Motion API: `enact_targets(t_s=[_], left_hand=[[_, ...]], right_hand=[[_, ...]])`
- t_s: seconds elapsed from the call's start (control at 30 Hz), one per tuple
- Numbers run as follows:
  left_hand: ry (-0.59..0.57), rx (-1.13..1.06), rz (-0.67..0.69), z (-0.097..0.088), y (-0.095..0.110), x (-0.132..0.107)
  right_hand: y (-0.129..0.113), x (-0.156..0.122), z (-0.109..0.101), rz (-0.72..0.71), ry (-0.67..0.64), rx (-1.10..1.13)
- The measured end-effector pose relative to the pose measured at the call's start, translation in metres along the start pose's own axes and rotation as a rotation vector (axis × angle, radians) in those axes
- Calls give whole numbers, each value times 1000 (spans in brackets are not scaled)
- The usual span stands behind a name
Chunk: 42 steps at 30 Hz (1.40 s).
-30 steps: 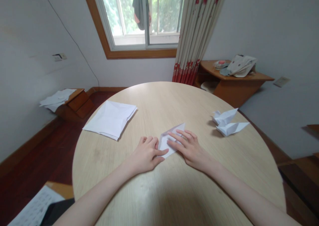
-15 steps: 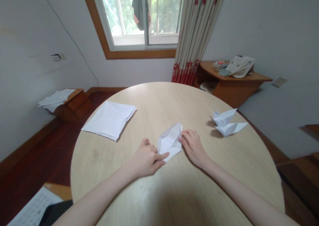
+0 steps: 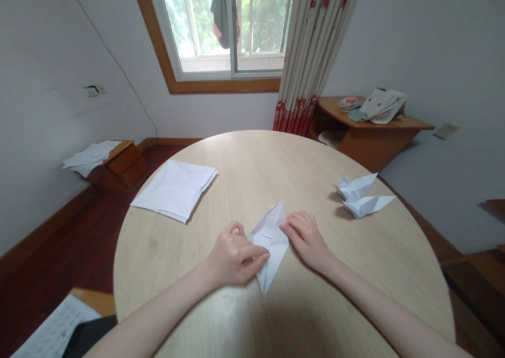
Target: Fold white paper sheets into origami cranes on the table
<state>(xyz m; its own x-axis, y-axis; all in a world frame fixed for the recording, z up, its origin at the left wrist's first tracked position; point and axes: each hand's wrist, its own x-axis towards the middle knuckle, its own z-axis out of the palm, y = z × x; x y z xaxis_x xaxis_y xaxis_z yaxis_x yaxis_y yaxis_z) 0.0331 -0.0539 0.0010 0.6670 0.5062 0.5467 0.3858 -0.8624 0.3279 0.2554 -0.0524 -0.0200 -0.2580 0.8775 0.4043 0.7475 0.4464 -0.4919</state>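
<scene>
A partly folded sheet of white paper (image 3: 272, 247) lies on the round wooden table (image 3: 252, 153), one narrow point towards me and another pointing away. My left hand (image 3: 240, 255) is closed at its left side, thumb and index finger pinched together on the paper near its middle crease. The right edge of the paper is gripped between the thumb and fingers of my right hand (image 3: 307, 237). Parts of the paper's left side are hidden under my left hand.
A stack of white paper sheets (image 3: 173, 192) lies at the table's left. Two folded paper figures with long pointed ends, a rear one (image 3: 357, 186) and a front one (image 3: 366, 205), sit at the right. Beyond the table stand a wooden corner desk (image 3: 379, 132) and a curtain (image 3: 303, 58).
The folded paper has opened out towards me, its near point now reaching further down. My left thumb and index finger have closed together, and my right hand has moved slightly nearer.
</scene>
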Motion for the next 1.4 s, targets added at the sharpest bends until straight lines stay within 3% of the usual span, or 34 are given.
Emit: enact_targets(t_s=[0.2, 0.3, 0.4, 0.57, 0.67, 1.03, 1.4], left_hand=[[246, -65, -280, -2, -2, 3], [296, -192, -470, -1, -4, 6], [245, -410, -594, 1, -6, 8], [56, -670, -673, 8, -6, 8], [6, -766, -724, 13, -4, 6], [42, -960, -865, 23, -10, 2], [92, -964, -817, 22, -9, 4]], right_hand=[[-7, -2, -1, -88, -106, 35], [-10, -3, -1, -148, -177, 77], [-14, -4, -2, -197, -226, 113], [-19, -5, -2, -278, -303, 192], [-20, -5, -1, -314, -320, 224], [-23, -4, -1, -262, -358, 242], [-21, -6, 1, -123, -351, 324]])
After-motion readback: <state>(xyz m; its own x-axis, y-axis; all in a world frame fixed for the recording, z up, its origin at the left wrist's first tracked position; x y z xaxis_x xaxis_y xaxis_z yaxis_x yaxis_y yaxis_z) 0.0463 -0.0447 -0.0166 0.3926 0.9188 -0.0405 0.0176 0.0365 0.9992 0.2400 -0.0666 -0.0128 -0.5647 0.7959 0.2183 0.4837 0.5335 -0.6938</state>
